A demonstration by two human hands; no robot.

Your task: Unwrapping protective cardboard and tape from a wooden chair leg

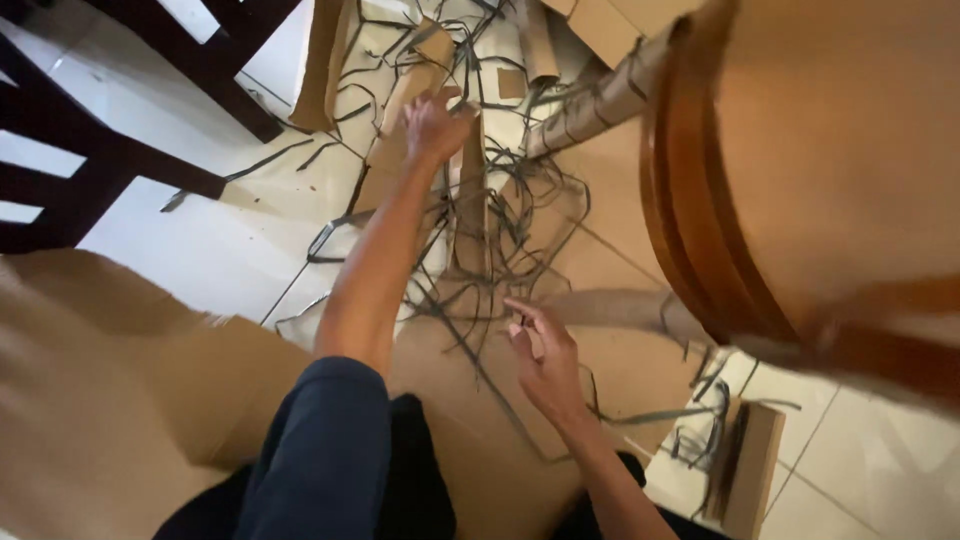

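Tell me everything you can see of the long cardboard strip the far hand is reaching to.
The cardboard strip is a long, narrow piece of plain brown cardboard, lying flat on the floor and running away from the person. Thin dark strips tangle over and around it. The left hand rests at its far end, fingers spread on the cardboard there. More cardboard pieces lie beside it. Its edges look cut straight.
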